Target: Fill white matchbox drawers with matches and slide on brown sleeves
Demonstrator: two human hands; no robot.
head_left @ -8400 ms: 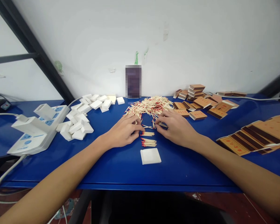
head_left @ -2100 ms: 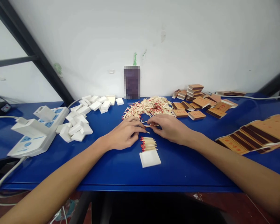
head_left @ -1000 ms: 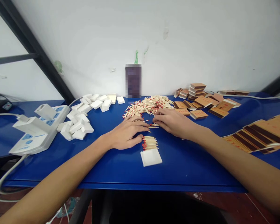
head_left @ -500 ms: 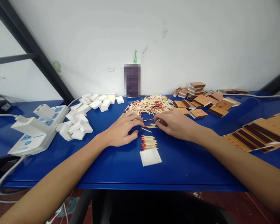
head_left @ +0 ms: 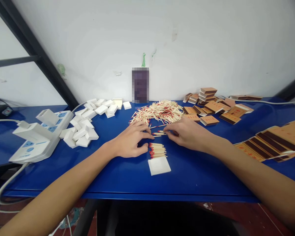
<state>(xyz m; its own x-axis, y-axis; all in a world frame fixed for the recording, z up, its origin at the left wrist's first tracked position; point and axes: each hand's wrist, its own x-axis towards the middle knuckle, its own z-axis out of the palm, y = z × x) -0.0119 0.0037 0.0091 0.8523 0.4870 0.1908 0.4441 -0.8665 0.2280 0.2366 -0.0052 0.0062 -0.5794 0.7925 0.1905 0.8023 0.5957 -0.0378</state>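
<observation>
A small group of red-tipped matches [head_left: 158, 133] lies on the blue table between my hands. My left hand [head_left: 132, 141] rests at their red ends, thumb and forefinger spread apart, holding nothing. At the plain ends, the thumb and forefinger of my right hand [head_left: 184, 133] close around the matches; how many they grip is hidden. Nearer to me, a row of matches [head_left: 158, 150] lies side by side, heads to the left. Just below that row sits a white inner matchbox tray [head_left: 159, 166]. Behind my hands spreads a large heap of loose matches [head_left: 159, 111].
White matchbox trays [head_left: 82, 131] are piled at the left, beside a white power strip [head_left: 45, 144] with plugs and cables. Orange-brown matchbox sleeves [head_left: 212, 106] stand and lie at the back right. Flattened sleeves [head_left: 272, 141] fan out at the right. A pixelated dark panel [head_left: 140, 85] stands against the wall.
My left hand has come slightly towards me, its thumb now beside the row of matches. My right fingers have shifted slightly towards me at the small group. A loose match has been drawn towards that group.
</observation>
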